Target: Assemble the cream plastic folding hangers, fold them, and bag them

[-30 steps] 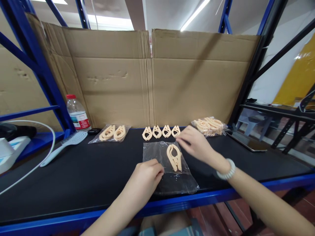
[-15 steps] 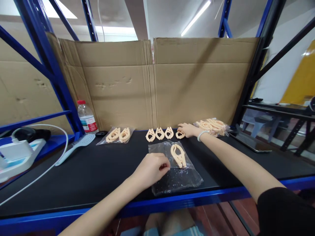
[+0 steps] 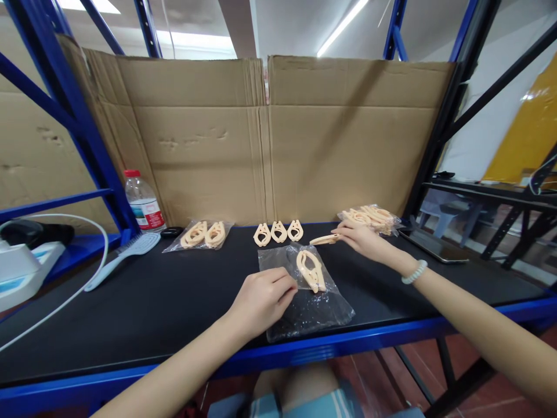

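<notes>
My right hand [image 3: 363,239] pinches a beige folding hanger [image 3: 322,240] by one end, holding it edge-on just above the table. My left hand [image 3: 264,297] is closed at the opening of a clear plastic bag [image 3: 311,319], fingertips gripping its film. Inside that bag lies one folded hanger [image 3: 311,270]. Behind the bag, three more folded hangers [image 3: 278,231] stand in a row near the cardboard. Right of them, partly behind my right hand, is a heap of hangers in clear film [image 3: 374,217].
To the left lie a bagged pair of hangers [image 3: 204,234], a pale hairbrush [image 3: 141,245], a water bottle [image 3: 145,203] and a white power strip [image 3: 30,273] with its cable. A phone [image 3: 435,247] rests at the right. Cardboard [image 3: 209,151] walls off the back; blue posts flank the table.
My right hand has picked up the rightmost hanger of the row and drawn it slightly toward me, turning it edge-on. My left hand stays at the bag.
</notes>
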{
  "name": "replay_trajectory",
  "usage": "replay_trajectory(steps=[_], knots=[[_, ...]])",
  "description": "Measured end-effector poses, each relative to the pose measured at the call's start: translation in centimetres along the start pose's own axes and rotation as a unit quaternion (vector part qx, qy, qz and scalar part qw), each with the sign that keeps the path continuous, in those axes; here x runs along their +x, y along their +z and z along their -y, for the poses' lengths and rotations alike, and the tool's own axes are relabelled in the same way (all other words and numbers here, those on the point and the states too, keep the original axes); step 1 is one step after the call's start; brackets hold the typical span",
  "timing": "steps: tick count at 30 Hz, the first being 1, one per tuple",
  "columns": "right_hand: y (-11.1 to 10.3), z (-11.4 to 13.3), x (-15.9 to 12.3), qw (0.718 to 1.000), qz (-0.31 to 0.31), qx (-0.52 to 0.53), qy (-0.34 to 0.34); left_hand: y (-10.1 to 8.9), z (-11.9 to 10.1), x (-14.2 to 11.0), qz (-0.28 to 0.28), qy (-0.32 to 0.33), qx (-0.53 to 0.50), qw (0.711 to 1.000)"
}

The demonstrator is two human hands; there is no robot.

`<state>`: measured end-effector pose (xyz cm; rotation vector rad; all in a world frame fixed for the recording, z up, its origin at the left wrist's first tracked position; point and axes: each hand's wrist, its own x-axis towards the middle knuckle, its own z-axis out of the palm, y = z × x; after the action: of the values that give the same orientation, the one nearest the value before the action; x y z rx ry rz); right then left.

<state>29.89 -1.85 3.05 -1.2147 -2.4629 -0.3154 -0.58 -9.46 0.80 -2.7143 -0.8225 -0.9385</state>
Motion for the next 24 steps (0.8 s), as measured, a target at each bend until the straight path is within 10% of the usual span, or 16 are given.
replay_trajectory(steps=[4, 7, 13, 24], knots=[[-3.3, 3.8, -2.9, 0.973, -0.229, 0.035, -0.007, 0.0, -0.1, 0.0, 0.015, -0.013, 0.012, 1.0], [-5.6, 8.8, -5.6, 0.962, -0.268, 0.034, -0.037, -0.1, -0.1, 0.0, 0.011, -0.02, 0.005, 1.0], [-5.3, 16.7, -8.1, 0.977, -0.17, 0.03, -0.126, 0.0, -0.4, 0.3, -0.003, -0.037, -0.033, 0.999], [2.0, 18.3, -3.5, 0.968, -0.158, -0.141, -0.137, -0.1, 0.1, 0.2, -0.019, -0.074, -0.063, 0.995]])
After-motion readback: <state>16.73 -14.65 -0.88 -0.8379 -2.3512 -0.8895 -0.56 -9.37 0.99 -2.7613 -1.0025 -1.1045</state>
